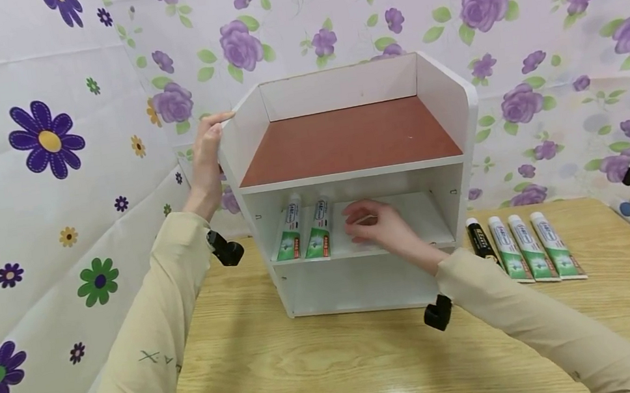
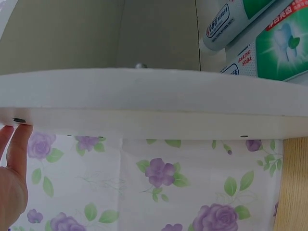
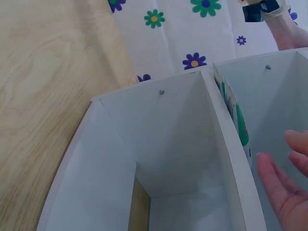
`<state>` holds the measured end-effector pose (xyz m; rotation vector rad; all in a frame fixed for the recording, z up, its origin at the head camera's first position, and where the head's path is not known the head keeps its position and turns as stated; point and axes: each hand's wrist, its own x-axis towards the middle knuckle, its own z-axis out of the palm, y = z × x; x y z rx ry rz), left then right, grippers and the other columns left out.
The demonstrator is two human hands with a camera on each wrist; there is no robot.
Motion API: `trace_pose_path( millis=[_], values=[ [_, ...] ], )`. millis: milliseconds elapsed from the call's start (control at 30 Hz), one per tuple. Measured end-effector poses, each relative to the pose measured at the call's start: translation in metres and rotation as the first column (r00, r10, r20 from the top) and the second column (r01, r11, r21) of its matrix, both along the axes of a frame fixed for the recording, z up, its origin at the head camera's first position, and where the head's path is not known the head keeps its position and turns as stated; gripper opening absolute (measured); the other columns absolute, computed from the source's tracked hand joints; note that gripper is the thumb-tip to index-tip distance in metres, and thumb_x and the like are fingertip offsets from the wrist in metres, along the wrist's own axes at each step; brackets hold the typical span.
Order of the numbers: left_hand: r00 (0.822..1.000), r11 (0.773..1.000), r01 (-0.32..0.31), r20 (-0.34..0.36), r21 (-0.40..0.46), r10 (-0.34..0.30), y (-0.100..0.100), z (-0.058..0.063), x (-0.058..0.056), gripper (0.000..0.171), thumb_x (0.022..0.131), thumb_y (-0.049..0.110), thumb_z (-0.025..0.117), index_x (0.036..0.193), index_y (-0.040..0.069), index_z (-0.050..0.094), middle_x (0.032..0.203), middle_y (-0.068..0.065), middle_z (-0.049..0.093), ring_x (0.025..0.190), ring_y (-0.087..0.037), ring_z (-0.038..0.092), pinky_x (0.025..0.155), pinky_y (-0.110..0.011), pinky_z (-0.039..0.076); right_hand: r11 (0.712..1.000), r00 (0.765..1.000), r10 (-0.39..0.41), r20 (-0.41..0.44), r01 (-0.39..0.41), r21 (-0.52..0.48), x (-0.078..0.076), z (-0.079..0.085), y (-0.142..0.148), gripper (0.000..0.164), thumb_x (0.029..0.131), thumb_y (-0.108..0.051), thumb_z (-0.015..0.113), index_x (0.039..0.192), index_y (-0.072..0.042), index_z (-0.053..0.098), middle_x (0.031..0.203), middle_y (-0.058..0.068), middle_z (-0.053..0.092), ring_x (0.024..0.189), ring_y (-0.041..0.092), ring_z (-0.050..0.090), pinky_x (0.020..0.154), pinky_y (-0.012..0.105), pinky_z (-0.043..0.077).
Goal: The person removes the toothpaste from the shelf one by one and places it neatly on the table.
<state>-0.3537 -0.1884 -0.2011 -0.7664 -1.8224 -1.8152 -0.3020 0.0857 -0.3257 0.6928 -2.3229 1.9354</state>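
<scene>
A small white cabinet (image 1: 350, 175) with a reddish-brown top board stands on the table. My left hand (image 1: 207, 160) rests against the outside of its left side panel, fingertips at the upper edge; the left wrist view shows straight fingers (image 2: 19, 149) touching that panel. Two green-and-white toothpaste tubes, a left one (image 1: 290, 232) and a right one (image 1: 318, 232), lie side by side on the middle shelf (image 1: 405, 211). Just right of them, my right hand (image 1: 374, 222) hovers over the shelf with loosely bent fingers and nothing between them.
On the table (image 1: 312, 367), right of the cabinet, lie a black tube (image 1: 481, 240) and three green-and-white toothpaste tubes (image 1: 512, 251) in a row. Below the middle shelf is a lower compartment (image 1: 355, 286). Flowered cloth (image 1: 317, 19) hangs behind and at the left.
</scene>
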Motion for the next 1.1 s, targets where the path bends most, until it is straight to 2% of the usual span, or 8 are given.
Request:
trace_pose_path(
  millis=[200,433,700,900,1100],
  values=[
    [1.000,1.000,0.002,0.000,0.003,-0.002,0.000,0.000,0.000,0.037,0.088,0.037,0.040,0.113,0.016,0.055,0.103,-0.011,0.052,0.077,-0.020,0.053,0.060,-0.032,0.045,0.998,0.999,-0.048,0.010,0.048,0.039,-0.012,0.001,-0.017,0.035,0.081,-0.004,0.066,0.113,0.004,0.056,0.097,0.017,0.058,0.084,0.028,0.059,0.066,0.033,0.052],
    [1.000,1.000,0.000,0.001,-0.004,0.000,0.001,-0.001,0.000,0.037,0.088,0.037,0.040,0.114,0.017,0.055,0.103,-0.013,0.052,0.077,-0.021,0.053,0.060,-0.032,0.045,0.985,0.993,-0.110,0.046,0.103,0.137,-0.019,0.004,-0.032,0.036,0.078,-0.015,0.072,0.109,-0.003,0.059,0.092,0.014,0.058,0.072,0.022,0.061,0.061,0.031,0.052],
    [1.000,1.000,0.000,-0.002,0.013,0.000,0.001,-0.001,-0.001,0.035,0.088,0.035,0.040,0.113,0.017,0.056,0.101,-0.011,0.052,0.074,-0.018,0.053,0.058,-0.031,0.045,0.944,0.989,-0.146,-0.026,0.147,0.295,-0.021,0.008,-0.048,0.039,0.075,-0.017,0.074,0.109,-0.006,0.059,0.077,0.008,0.059,0.059,0.017,0.056,0.052,0.028,0.046],
    [1.000,1.000,0.015,-0.010,0.013,-0.015,0.001,-0.001,-0.002,0.035,0.089,0.035,0.040,0.113,0.016,0.056,0.102,-0.011,0.051,0.074,-0.018,0.053,0.058,-0.031,0.045,0.939,0.992,-0.123,-0.019,0.123,0.322,-0.018,0.012,-0.055,0.034,0.077,-0.010,0.072,0.107,-0.002,0.059,0.065,0.009,0.057,0.052,0.018,0.055,0.049,0.028,0.047],
    [1.000,0.999,0.027,-0.010,0.027,-0.027,0.001,-0.001,-0.002,0.035,0.089,0.034,0.041,0.113,0.015,0.056,0.101,-0.011,0.051,0.073,-0.018,0.053,0.058,-0.030,0.045,0.947,0.993,-0.101,0.064,0.077,0.310,-0.018,0.019,-0.061,0.032,0.077,-0.003,0.068,0.107,0.001,0.057,0.077,0.012,0.057,0.055,0.018,0.058,0.051,0.028,0.050]
  ],
)
